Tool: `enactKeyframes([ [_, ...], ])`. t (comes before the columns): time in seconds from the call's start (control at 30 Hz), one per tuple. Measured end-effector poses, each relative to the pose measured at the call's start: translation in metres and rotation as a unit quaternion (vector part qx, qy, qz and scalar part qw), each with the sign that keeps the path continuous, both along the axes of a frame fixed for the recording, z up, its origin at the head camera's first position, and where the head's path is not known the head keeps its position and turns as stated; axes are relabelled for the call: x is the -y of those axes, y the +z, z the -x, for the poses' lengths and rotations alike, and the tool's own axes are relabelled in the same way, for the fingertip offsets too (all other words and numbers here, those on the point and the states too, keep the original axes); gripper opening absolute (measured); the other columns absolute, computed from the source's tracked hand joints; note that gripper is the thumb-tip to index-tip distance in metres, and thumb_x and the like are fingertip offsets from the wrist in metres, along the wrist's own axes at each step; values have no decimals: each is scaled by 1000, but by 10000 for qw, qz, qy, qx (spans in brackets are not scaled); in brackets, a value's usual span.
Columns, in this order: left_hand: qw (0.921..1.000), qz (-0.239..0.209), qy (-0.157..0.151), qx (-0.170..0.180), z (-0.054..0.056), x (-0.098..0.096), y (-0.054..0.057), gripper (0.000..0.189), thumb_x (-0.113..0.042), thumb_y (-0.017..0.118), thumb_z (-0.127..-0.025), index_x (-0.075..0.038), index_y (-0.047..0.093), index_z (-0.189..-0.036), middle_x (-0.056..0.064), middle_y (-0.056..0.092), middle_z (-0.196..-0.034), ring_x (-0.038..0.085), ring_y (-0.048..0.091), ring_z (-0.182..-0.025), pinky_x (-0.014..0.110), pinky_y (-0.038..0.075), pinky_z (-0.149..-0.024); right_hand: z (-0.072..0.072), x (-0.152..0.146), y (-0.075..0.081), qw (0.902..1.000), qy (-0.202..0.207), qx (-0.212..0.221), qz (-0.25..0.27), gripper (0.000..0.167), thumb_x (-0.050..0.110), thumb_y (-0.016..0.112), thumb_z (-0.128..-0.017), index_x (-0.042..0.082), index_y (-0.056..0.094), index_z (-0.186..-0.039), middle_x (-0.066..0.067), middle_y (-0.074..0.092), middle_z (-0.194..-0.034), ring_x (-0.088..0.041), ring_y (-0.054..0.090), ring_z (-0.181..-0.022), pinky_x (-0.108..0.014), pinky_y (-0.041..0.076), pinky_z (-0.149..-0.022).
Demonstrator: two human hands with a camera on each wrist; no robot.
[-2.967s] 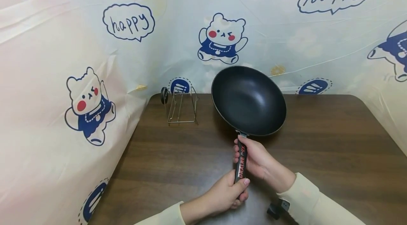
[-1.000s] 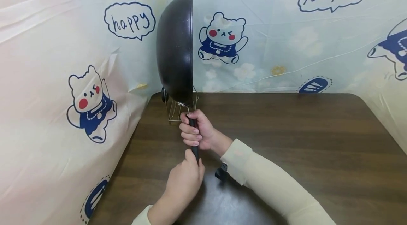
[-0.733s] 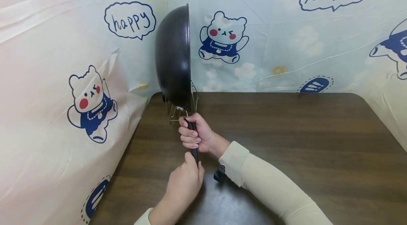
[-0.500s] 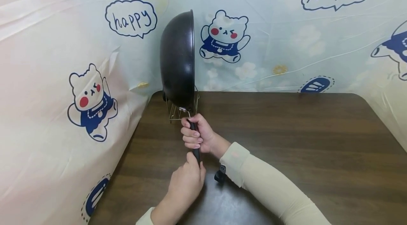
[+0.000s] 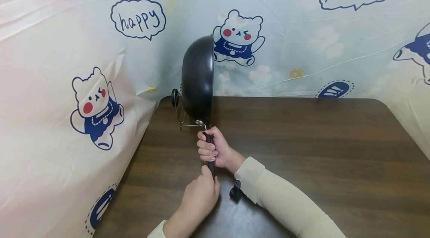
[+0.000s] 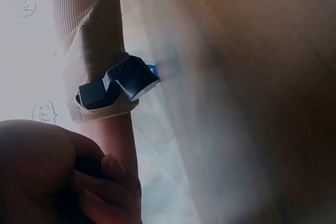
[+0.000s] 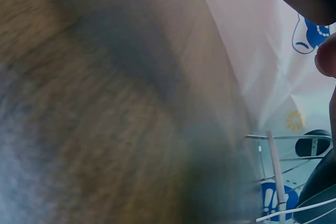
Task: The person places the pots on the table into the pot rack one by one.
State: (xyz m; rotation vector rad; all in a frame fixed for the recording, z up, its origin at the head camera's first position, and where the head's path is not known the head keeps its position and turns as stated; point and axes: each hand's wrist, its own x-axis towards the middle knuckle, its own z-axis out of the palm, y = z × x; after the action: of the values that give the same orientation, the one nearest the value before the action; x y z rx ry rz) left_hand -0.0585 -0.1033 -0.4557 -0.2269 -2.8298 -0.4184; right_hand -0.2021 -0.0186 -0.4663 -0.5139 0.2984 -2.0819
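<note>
A black wok point(image 5: 197, 81) is held on its side, its rounded bottom to the left and its rim nearly vertical at the right. My right hand point(image 5: 215, 149) grips the black handle point(image 5: 211, 169) near the pan, fingers curled round it. Lower down, my left hand point(image 5: 200, 195) holds the handle's end. Behind the wok stands a wire rack point(image 5: 189, 125) with a black disc point(image 5: 175, 98) at its left side, and the wok hides much of it. In the right wrist view, the rack's wires point(image 7: 276, 177) overlap the dark wok point(image 7: 317, 195).
Brown wood-grain table point(image 5: 302, 137) lies beneath, its back edge against a printed cloth backdrop point(image 5: 285, 40). More of that cloth point(image 5: 43, 118) hangs along the left side. A black wrist camera point(image 5: 236, 191) sits at the right sleeve's cuff.
From facing up at the centre, the wok has turned onto its side and moved left to the rack. Over the last second it has come down and shifted slightly right, both hands still gripping.
</note>
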Motion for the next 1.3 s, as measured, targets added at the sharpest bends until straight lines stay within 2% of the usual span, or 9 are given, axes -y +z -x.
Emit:
enactKeyframes([
  [0.1,9998,-26,12,196,0,-1,-1,28,-17,68,-86,-1,46,-89,6,51,-54,19,50,-38,32,33,-33,-1,-2,-5,10000,-54,38,-15,25,31,26,-93,17,41,-79,8,29,-50,-4,31,-35,-17,30,-36],
  [0.23,9994,-66,3,352,1,-1,-3,27,-17,68,-87,-1,45,-89,7,51,-55,20,50,-39,34,34,-34,-2,-4,-9,9999,-154,39,15,27,32,25,-93,17,42,-79,8,27,-50,-5,29,-35,-16,29,-36],
  [0.43,9986,-142,-96,499,4,0,-2,27,-17,67,-87,-1,46,-90,7,51,-56,21,51,-41,35,35,-35,0,-6,-11,9995,-299,5,-49,26,32,23,-93,17,39,-81,8,28,-51,-4,34,-36,-16,30,-36],
  [0.6,9919,-587,-211,1108,6,5,1,25,-19,65,-88,-2,47,-94,3,50,-57,16,47,-42,33,33,-36,3,-9,-12,9973,-525,-217,-463,24,33,26,-94,17,41,-84,7,34,-57,-4,41,-42,-17,36,-41],
  [0.7,9839,-888,-257,1528,9,10,1,27,-23,64,-90,-3,48,-98,1,52,-59,14,47,-45,34,34,-39,5,-12,-12,9928,-753,-347,-866,25,35,29,-94,17,45,-88,5,37,-61,-7,41,-47,-20,40,-45],
  [0.83,9755,-1152,-334,1844,11,16,1,33,-30,65,-91,-3,50,-104,1,54,-62,15,50,-50,35,36,-42,5,-14,-12,9850,-930,-453,-1383,29,37,31,-96,15,50,-94,1,43,-66,-12,44,-53,-25,44,-53],
  [1.03,9716,-1383,-482,1857,15,27,7,56,-48,63,-93,-3,52,-125,-3,58,-66,10,54,-55,32,41,-47,6,-21,-11,9735,-974,-553,-1993,34,42,36,-99,13,53,-104,-4,57,-82,-20,55,-71,-34,47,-71],
  [1.13,9686,-1529,-511,1890,20,34,12,62,-56,58,-94,-4,52,-127,-8,55,-62,7,52,-51,29,42,-47,7,-27,-12,9690,-1087,-602,-2135,35,40,36,-100,11,54,-108,-6,60,-89,-22,59,-80,-37,48,-79],
  [1.3,9638,-1860,-416,1864,29,44,22,61,-54,58,-96,-4,51,-131,-9,56,-63,8,52,-49,29,43,-46,9,-47,-13,9541,-1394,-876,-2501,42,37,32,-104,3,47,-123,-10,60,-105,-24,60,-93,-38,49,-87],
])
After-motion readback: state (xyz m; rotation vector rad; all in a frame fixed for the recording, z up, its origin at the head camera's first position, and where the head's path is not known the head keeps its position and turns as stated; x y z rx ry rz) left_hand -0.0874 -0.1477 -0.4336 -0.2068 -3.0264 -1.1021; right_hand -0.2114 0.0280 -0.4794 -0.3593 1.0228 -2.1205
